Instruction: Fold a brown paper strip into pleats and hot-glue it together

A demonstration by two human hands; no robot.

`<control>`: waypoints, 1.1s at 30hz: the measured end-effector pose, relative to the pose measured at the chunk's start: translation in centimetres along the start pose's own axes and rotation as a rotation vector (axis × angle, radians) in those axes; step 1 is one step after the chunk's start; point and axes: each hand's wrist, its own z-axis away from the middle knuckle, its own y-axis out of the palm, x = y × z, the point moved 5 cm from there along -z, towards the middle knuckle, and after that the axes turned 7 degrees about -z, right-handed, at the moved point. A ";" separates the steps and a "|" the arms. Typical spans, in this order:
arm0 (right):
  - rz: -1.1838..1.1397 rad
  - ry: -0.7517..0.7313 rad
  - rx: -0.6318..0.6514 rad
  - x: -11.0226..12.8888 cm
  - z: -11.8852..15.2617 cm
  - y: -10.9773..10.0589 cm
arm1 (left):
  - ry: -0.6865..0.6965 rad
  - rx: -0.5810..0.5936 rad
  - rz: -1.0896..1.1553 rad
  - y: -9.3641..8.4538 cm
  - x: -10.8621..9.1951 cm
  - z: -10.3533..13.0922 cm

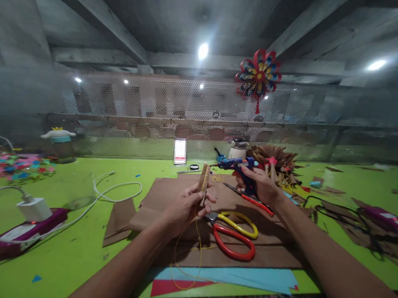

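Note:
My left hand [195, 201] is closed round a narrow folded strip of brown paper [203, 179], held upright over the work surface. A thin yellow string [200, 253] hangs from it and loops down over the papers below. In my right hand [259, 185] is a dark blue glue gun [248, 177], its nozzle pointing left at the upper part of the strip. Whether nozzle and paper touch, I cannot tell. Beneath both hands lie brown paper sheets [162, 192], with red-and-yellow-handled scissors [235, 242] and a red-handled tool [258, 203] on top.
Blue paper strips [237, 276] and a red piece [172, 288] lie at the front edge. A purple power strip [31, 230] with a white charger and cable stands left. Fanned brown paper [275, 154], a bottle [238, 149] and a lit phone screen [180, 151] are at the back.

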 end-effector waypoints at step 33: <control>0.052 0.039 0.164 -0.5 0.6 1.5 | 0.020 0.006 0.014 -0.4 -0.4 0.1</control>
